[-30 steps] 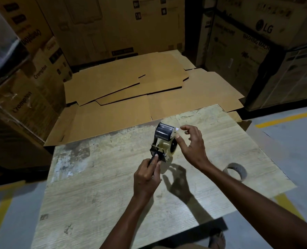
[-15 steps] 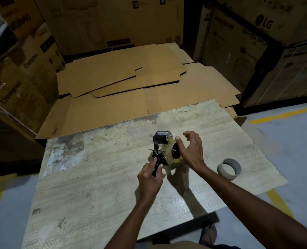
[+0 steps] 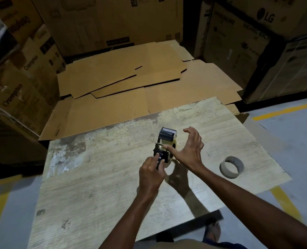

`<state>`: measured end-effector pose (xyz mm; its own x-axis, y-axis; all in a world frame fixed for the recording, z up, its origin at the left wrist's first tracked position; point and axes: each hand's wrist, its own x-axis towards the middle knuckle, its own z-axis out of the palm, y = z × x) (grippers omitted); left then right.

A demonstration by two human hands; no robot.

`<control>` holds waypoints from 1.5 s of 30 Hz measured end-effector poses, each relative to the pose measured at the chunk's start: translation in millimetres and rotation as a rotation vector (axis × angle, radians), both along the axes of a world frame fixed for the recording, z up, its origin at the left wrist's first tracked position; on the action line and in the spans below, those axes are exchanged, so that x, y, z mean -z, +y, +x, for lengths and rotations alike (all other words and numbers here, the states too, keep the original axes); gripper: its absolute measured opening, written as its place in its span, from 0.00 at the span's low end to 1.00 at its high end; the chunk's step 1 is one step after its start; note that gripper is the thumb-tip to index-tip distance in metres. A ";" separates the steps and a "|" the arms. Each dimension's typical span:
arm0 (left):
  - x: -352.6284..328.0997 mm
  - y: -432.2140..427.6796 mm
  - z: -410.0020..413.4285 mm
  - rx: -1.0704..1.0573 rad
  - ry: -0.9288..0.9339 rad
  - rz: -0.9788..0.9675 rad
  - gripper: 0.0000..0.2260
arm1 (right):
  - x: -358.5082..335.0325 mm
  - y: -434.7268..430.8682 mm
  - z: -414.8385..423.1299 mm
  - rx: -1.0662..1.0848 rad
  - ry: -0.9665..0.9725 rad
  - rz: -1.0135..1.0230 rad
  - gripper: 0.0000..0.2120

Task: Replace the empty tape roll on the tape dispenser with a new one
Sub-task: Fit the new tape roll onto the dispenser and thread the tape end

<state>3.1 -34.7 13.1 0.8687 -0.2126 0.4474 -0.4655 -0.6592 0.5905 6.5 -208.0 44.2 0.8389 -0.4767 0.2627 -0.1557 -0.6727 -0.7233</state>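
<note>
A black tape dispenser point(image 3: 164, 141) with a dark roller on top rests on the worn wooden table point(image 3: 98, 186), near its middle. A clear yellowish tape roll point(image 3: 172, 143) sits on it. My left hand point(image 3: 151, 174) grips the dispenser's black handle from below. My right hand point(image 3: 189, 150) is to the right of it, fingers spread, with the thumb touching the tape near the toothed blade. An empty grey cardboard tape core point(image 3: 231, 167) lies on the table to the right, apart from both hands.
Flattened cardboard sheets point(image 3: 122, 83) lie on the floor beyond the table. Stacked cartons point(image 3: 21, 72) rise at left, and large appliance boxes point(image 3: 248, 42) at right. Yellow lines mark the grey floor. A sandalled foot point(image 3: 212, 230) shows under the table's near edge.
The right hand has opened and spread its fingers, with only the thumb left on the tape by the blade. The left hand keeps its hold on the handle.
</note>
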 end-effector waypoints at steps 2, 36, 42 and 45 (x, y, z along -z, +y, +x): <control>-0.1 0.8 1.4 0.012 -0.007 0.002 0.15 | -1.4 -3.2 2.5 -0.012 -0.015 -0.026 0.44; 8.8 -8.2 9.7 -0.170 0.510 -0.604 0.07 | 14.0 -23.9 -9.0 0.151 0.001 0.028 0.20; 43.7 -17.9 -5.9 -0.337 0.830 -0.868 0.08 | 37.5 -30.6 -39.8 0.165 0.076 0.047 0.18; 52.6 -22.3 -14.9 -0.363 0.931 -0.950 0.10 | 44.1 -29.0 -52.4 0.173 0.119 0.075 0.18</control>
